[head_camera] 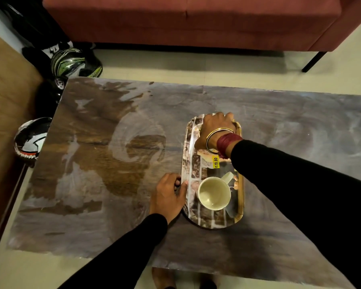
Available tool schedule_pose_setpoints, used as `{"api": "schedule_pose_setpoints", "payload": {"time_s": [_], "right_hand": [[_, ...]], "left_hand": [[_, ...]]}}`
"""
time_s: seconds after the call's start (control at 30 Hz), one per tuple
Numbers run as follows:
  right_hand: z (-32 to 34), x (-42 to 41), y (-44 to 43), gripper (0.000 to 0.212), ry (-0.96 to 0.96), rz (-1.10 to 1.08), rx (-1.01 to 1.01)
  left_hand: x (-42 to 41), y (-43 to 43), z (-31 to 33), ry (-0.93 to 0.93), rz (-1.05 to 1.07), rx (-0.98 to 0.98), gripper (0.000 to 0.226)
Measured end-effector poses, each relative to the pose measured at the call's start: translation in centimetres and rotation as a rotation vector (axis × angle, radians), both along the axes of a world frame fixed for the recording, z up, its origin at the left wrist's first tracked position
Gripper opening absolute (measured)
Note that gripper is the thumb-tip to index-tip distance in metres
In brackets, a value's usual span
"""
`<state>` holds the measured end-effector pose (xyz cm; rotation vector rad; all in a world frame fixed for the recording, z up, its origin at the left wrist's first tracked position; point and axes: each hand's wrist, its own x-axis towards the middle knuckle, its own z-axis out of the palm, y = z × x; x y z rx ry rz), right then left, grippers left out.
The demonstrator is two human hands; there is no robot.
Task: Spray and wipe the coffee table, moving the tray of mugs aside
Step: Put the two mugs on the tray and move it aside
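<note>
A long patterned tray (pixel 191 155) with a gold rim lies on the coffee table (pixel 113 142), right of centre. One empty cream mug (pixel 214 193) stands upright on its near end. My left hand (pixel 168 197) grips the tray's near left edge, thumb on the rim. My right hand (pixel 216 127) reaches over the far end and closes on the far rim; a second mug, if any, is hidden beneath it. The table's left half shows wet streaks and swirls.
A red sofa (pixel 196 19) stands beyond the table, with a dark leg (pixel 314 61) at right. Helmets (pixel 71 61) lie on the floor at the table's far left corner, another helmet (pixel 30 140) by its left edge. My foot shows below the near edge.
</note>
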<state>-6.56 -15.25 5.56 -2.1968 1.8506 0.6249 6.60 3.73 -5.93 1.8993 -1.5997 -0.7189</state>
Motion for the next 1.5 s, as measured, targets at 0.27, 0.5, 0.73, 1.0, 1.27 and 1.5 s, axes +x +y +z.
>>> {"api": "schedule_pose_setpoints", "payload": {"time_s": [0.27, 0.5, 0.73, 1.0, 1.27, 1.5], "right_hand": [[-1.4, -3.8, 0.9, 0.1, -0.457, -0.23, -0.16], [-7.4, -13.0, 5.2, 0.024, -0.6, -0.732, -0.121], [-10.0, -13.6, 6.8, 0.017, -0.617, -0.712, -0.014], [-9.1, -11.6, 6.2, 0.018, -0.645, -0.646, -0.066], [-6.5, -1.4, 6.1, 0.02, -0.699, -0.664, 0.01], [-6.6, 11.7, 7.0, 0.022, -0.717, -0.631, 0.026]], "left_hand": [[-0.2, 0.1, 0.0, -0.059, 0.033, 0.052, 0.015], [-0.8, -2.7, -0.1, -0.045, 0.076, 0.109, 0.016], [-1.5, -4.4, -0.3, -0.154, 0.023, 0.168, 0.032], [-0.1, -4.6, 0.3, -0.16, 0.034, 0.169, 0.035], [9.6, -4.0, 2.3, -0.199, 0.05, 0.16, 0.035], [23.5, -3.3, 3.4, -0.242, 0.049, 0.161, 0.035]]}}
